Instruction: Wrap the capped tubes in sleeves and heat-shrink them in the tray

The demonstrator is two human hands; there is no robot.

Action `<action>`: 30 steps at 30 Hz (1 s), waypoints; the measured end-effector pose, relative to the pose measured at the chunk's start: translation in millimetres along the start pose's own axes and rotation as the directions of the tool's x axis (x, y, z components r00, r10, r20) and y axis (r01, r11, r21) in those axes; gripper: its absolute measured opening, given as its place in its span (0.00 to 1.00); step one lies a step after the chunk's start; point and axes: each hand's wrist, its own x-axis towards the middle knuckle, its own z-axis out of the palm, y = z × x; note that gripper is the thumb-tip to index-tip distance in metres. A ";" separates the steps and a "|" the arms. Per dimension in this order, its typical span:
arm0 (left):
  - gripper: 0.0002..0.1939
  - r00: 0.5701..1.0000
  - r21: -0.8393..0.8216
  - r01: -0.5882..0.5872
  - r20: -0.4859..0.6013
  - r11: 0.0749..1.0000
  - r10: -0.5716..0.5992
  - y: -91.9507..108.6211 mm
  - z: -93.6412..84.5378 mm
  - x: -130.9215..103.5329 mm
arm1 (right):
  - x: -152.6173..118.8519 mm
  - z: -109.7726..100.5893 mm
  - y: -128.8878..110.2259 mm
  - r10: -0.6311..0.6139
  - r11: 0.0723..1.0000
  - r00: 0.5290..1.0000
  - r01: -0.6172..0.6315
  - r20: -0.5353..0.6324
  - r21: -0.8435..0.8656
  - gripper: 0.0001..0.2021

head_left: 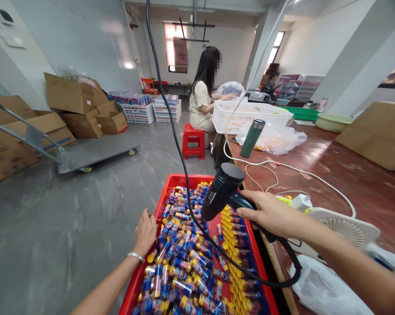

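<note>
My right hand [266, 212] is wrapped around the handle of a black hair dryer [221, 188], its nozzle tilted down over the red tray [164, 192]. A black cord [180, 153] hangs from above and loops across the tray toward the dryer's handle. My left hand [146, 229], with a silver bangle at the wrist, has its fingers bent around the tray's left rim. Small clear tubes [184, 249] with blue and yellow ends lie jumbled in the tray. Along its right side, more tubes [241, 245] are lined up in a row, yellow caps facing left.
Right of the tray, a reddish table [318, 162] bears a green flask [252, 138], a white fan [341, 225], plastic bags and white cables. Beyond, a person [202, 103] sits on a red stool [193, 142] by a white basket [249, 116]. A flatbed trolley [99, 151] stands left, near cardboard boxes [72, 94].
</note>
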 end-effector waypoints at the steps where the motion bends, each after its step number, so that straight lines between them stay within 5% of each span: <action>1: 0.24 1.000 0.000 0.002 0.000 1.000 -0.002 -0.5 0.5 0.4 | -1.5 3.1 -0.2 -0.014 1.000 1.000 0.014 -0.012 -0.001 0.19; 8: 0.24 1.000 0.004 -0.011 0.003 1.000 0.011 -4.0 2.7 1.0 | -2.3 22.2 -6.9 -0.090 0.993 0.996 0.090 -0.006 0.077 0.15; 17: 0.26 0.998 -0.033 -0.043 -0.036 0.999 0.042 -6.0 2.7 -2.6 | 34.4 30.4 1.0 0.041 0.997 0.961 -0.056 -0.274 -0.046 0.22; 30: 0.29 0.999 -0.034 -0.043 -0.011 0.998 0.043 -11.6 5.5 0.5 | 27.8 19.7 17.8 0.030 0.997 0.983 -0.043 -0.180 -0.069 0.19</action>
